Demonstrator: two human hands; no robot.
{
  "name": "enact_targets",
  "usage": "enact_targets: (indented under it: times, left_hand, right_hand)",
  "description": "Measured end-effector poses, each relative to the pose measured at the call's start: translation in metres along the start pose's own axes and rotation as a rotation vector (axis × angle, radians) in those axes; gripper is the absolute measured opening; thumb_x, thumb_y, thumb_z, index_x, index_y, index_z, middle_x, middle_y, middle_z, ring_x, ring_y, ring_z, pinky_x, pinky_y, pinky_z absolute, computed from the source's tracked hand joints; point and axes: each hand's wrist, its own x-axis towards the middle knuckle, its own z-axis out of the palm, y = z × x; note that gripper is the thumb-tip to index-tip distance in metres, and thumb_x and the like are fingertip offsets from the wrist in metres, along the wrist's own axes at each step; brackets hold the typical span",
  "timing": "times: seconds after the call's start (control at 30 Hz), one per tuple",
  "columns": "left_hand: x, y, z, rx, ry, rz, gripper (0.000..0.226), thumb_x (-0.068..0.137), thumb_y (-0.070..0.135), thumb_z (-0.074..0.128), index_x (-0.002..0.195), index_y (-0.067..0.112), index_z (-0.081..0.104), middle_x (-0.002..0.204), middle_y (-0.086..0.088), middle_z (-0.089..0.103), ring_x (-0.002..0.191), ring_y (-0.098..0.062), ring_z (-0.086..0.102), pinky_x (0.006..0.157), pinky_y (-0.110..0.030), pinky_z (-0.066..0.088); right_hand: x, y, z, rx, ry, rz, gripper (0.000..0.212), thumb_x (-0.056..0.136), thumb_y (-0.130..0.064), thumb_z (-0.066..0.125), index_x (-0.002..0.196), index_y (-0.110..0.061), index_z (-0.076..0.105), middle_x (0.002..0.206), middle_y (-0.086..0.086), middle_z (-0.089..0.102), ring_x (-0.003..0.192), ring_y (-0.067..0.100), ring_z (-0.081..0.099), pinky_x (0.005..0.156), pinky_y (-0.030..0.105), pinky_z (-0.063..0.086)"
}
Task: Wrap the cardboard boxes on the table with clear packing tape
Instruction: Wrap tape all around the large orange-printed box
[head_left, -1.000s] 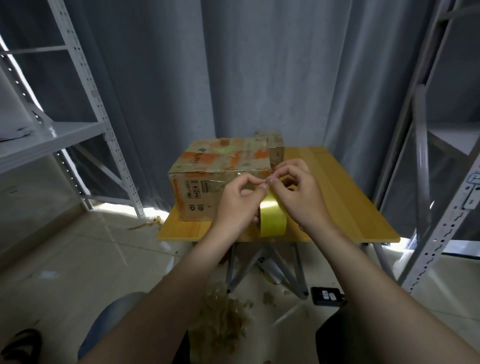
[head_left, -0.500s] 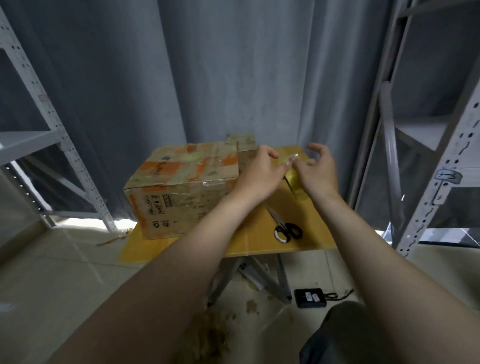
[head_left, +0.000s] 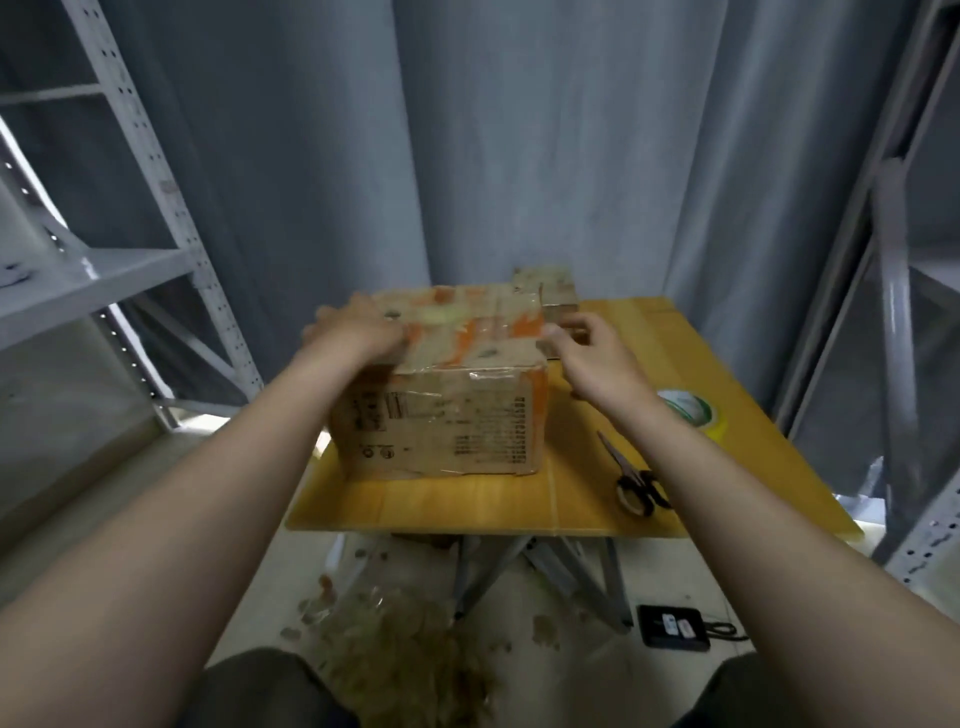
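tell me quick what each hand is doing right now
left hand: grips the top left edge of the big box, blurred.
right hand: fingers curled at the box's top right corner; cannot tell if it holds it.

Left forearm (head_left: 208, 499) and right forearm (head_left: 753, 519): both bare, skin uncovered right back to the frame edge. Left hand (head_left: 358, 327): bare, motion-blurred, fine detail lost. Right hand (head_left: 592, 353): bare, sharper, knuckles and thumb readable. Legs: dark grey-olive fabric over left knee (head_left: 270, 686) and right knee (head_left: 743, 696), plain, matte, no print legible. Trousers or shorts, can't tell, since only the knee area shows.
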Motion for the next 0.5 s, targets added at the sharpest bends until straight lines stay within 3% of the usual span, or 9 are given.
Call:
enact_targets:
  times: [0.07,0.17,0.23,0.37,0.43,0.5]
  left_hand:
    - [-0.002,-0.014,-0.001,-0.068,-0.103,0.006,0.103,0.059,0.073,0.064,0.148,0.024,0.045,0.152,-0.016,0.047,0.138,-0.041,0.045,0.112,-0.054,0.044]
    - [-0.009,-0.027,-0.002,-0.042,-0.132,0.014,0.084,0.079,0.062,0.063,0.152,0.025,0.042,0.160,-0.020,0.033,0.144,-0.045,0.036,0.117,-0.054,0.038]
    - [-0.017,-0.031,-0.006,0.045,-0.160,0.008,0.079,0.091,0.061,0.060,0.157,0.025,0.035,0.163,-0.021,0.025,0.147,-0.045,0.030,0.119,-0.052,0.034]
    - [-0.046,-0.029,-0.016,0.269,-0.226,0.086,0.079,0.098,0.061,0.054,0.162,0.021,0.028,0.164,-0.014,0.032,0.149,-0.038,0.033,0.119,-0.046,0.035]
    - [-0.051,-0.019,-0.018,0.372,-0.214,0.113,0.081,0.096,0.060,0.054,0.162,0.022,0.026,0.168,-0.012,0.024,0.150,-0.040,0.029,0.119,-0.051,0.034]
    - [-0.039,-0.005,-0.014,0.386,-0.173,0.196,0.076,0.088,0.058,0.054,0.155,0.027,0.040,0.166,-0.012,0.025,0.149,-0.043,0.030,0.118,-0.060,0.033]
  right_hand:
    - [0.000,-0.021,0.016,0.089,-0.084,0.049,0.052,0.100,-0.055,0.054,0.139,-0.021,0.054,0.140,0.001,0.059,0.123,0.026,0.060,0.104,0.051,0.051]
    - [-0.004,-0.031,0.030,-0.030,-0.063,0.049,0.065,0.093,-0.067,0.046,0.137,-0.020,0.052,0.144,0.011,0.055,0.129,0.032,0.055,0.110,0.051,0.045]
    - [-0.014,-0.037,0.025,-0.195,-0.088,0.046,0.073,0.092,-0.071,0.042,0.142,-0.019,0.047,0.148,0.012,0.052,0.130,0.035,0.054,0.109,0.051,0.046]
    - [-0.031,-0.058,0.005,-0.591,-0.141,0.003,0.082,0.098,-0.074,0.035,0.155,-0.015,0.035,0.156,0.017,0.046,0.136,0.042,0.049,0.108,0.050,0.045]
    - [-0.033,-0.073,0.006,-0.769,-0.098,-0.050,0.084,0.096,-0.078,0.030,0.156,-0.019,0.035,0.161,0.018,0.036,0.144,0.042,0.039,0.112,0.054,0.037]
    - [-0.035,-0.082,0.018,-0.842,-0.104,-0.175,0.079,0.097,-0.077,0.026,0.155,-0.024,0.037,0.164,0.015,0.026,0.151,0.039,0.024,0.119,0.060,0.024]
